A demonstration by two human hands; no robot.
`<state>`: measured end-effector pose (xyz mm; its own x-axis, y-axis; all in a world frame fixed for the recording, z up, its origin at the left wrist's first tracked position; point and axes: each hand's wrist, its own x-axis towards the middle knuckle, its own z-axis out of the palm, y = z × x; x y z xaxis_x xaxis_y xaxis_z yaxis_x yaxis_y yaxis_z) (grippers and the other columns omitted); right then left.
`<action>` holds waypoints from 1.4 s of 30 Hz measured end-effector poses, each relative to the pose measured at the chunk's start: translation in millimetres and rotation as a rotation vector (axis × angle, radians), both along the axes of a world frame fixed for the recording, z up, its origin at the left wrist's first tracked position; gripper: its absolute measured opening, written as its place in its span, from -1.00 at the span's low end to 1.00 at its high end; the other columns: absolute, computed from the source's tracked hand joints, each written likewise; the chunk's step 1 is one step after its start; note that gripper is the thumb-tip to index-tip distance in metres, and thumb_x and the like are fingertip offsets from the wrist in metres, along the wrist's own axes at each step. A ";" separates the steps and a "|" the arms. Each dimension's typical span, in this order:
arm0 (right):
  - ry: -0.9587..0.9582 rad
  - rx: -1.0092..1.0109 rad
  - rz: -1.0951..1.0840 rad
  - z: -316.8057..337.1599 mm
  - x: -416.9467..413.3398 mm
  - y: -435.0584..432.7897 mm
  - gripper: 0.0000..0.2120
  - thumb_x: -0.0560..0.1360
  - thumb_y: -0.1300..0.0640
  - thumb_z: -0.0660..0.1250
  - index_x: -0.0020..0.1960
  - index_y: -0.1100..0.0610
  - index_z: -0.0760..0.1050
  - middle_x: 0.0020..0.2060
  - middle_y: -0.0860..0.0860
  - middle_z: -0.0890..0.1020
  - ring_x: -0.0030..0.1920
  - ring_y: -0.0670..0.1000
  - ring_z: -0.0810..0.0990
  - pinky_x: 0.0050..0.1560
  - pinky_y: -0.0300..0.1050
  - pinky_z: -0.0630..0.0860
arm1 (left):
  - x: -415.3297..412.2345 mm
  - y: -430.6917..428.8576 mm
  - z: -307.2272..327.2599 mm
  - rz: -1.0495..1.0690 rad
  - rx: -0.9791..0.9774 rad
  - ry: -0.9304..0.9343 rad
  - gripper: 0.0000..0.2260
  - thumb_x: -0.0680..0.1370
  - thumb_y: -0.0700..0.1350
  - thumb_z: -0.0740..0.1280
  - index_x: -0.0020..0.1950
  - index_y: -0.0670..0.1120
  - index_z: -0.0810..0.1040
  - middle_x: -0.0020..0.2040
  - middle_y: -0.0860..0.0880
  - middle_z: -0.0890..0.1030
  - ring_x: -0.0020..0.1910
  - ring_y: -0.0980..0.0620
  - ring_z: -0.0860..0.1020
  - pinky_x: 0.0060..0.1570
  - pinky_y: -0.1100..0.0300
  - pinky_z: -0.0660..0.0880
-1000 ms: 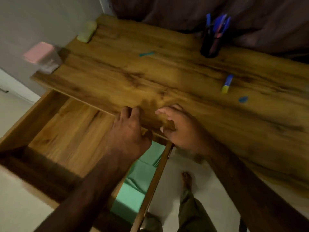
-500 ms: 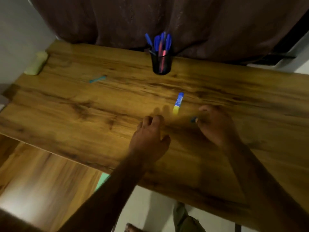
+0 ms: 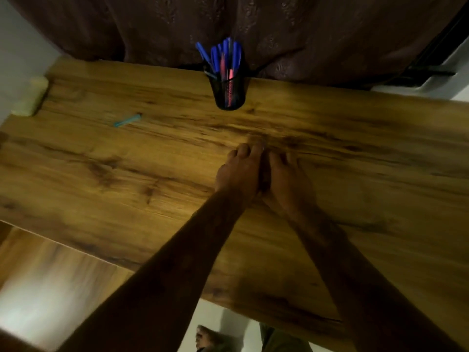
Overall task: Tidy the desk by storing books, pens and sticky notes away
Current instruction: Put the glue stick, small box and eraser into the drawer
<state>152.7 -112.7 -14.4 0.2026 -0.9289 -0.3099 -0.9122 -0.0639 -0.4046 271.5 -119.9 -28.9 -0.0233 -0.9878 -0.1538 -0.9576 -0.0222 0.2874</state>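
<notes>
Your left hand point(image 3: 237, 171) and right hand point(image 3: 286, 179) sit side by side, touching, in the middle of the desk point(image 3: 368, 194), with knuckles up and fingertips bent down to the wood. That huddle reads as two hands closing on something small between them. The backs of your hands cover the spot and the picture is blurred there, so I cannot tell whether either hand grips anything or only rests on the surface.

The pen holder point(image 3: 229, 94) stands upright at the far edge, against the curtain point(image 3: 317, 34), with blue pens point(image 3: 215, 57) standing in it. It is straight ahead of your hands, which makes it the likely home for any loose pen. A teal pen point(image 3: 127, 120), too small to be sure it is not just a cap, lies flat on the wood well to the left of the holder and apart from both hands, so it is not yet stored. At the far left corner a pale yellow block point(image 3: 30, 96), possibly sticky notes, sits at the desk's edge by the wall. Both look left to put away
</notes>
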 end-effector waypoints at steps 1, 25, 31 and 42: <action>-0.014 0.013 0.012 0.2 3.7 -2.7 -0.21 0.54 -0.03 0.46 0.65 0.04 0.16 0.58 0.15 0.26 0.54 0.24 0.31 0.48 0.09 0.33 | -0.9 -1.0 0.5 0.002 0.013 0.015 -0.27 0.50 -0.08 0.43 0.56 -0.03 0.10 0.42 -0.12 0.35 0.35 -0.16 0.39 0.13 -0.06 0.54; -0.188 -0.055 0.450 4.6 298.8 -108.3 -0.50 0.54 0.28 0.32 0.46 0.08 0.42 0.42 0.14 0.40 0.41 0.21 0.46 0.37 0.02 0.44 | 299.6 -33.5 16.5 0.524 -0.031 -0.038 -0.50 0.50 -0.13 0.30 0.44 -0.11 0.36 0.31 -0.22 0.44 0.30 -0.28 0.43 0.22 -0.08 0.43; 0.040 -0.172 0.496 -7.0 348.3 -126.2 -0.44 0.59 0.17 0.36 0.56 0.10 0.32 0.54 0.16 0.31 0.53 0.24 0.34 0.43 0.05 0.37 | 332.6 -61.7 -9.2 0.401 -0.012 -0.119 -0.36 0.53 -0.01 0.37 0.56 -0.06 0.21 0.50 -0.10 0.29 0.47 -0.16 0.27 0.35 -0.11 0.33; 0.009 -0.384 0.478 -16.5 331.3 -90.4 -0.64 0.55 0.22 0.37 0.32 0.07 0.45 0.34 0.06 0.53 0.35 0.18 0.53 0.08 0.02 0.46 | 317.6 -21.0 -20.3 0.353 -0.296 -0.076 -0.60 0.50 -0.05 0.37 0.32 -0.06 0.43 0.25 -0.09 0.50 0.23 -0.12 0.46 0.16 -0.04 0.47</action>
<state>484.0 -203.1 -30.9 0.6234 -0.7815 0.0255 -0.7497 -0.6067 -0.2642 589.1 -140.8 -49.2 0.3222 -0.9350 0.1480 -0.9249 -0.2776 0.2598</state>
